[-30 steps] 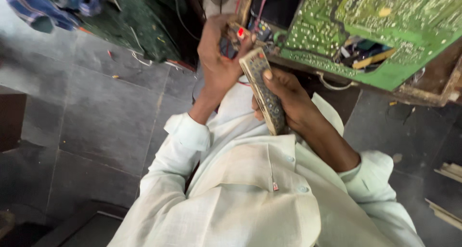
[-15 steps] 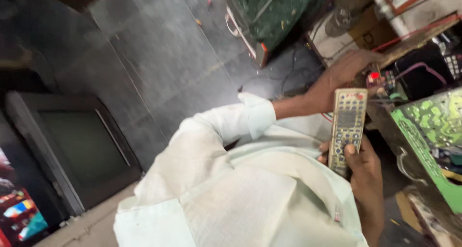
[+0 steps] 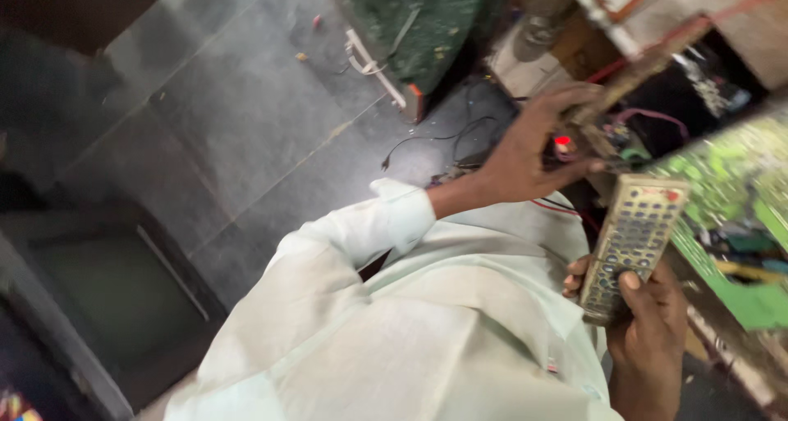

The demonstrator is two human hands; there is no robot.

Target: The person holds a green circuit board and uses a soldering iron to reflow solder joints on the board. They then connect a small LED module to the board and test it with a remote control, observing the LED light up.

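Two hands over grey tiled floor (image 3: 246,117), green circuit board (image 3: 739,191) beside

Left hand (image 3: 525,154) reaches forward; right hand (image 3: 648,331) clenched.

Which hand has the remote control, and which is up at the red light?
The right hand holds the grey remote control, thumb on its buttons. The left hand reaches to the red light.

The remote control (image 3: 632,244) in the right hand (image 3: 648,339) looks like worn, matt grey plastic with rubbery buttons; the circuit board (image 3: 739,191) at far right is glossy green laminate; the shirt (image 3: 427,322) is pale, soft, creased cloth; the floor (image 3: 238,117) is dark stone tile, dull and scuffed; the television screen (image 3: 107,298) at near left is smooth dark glass.
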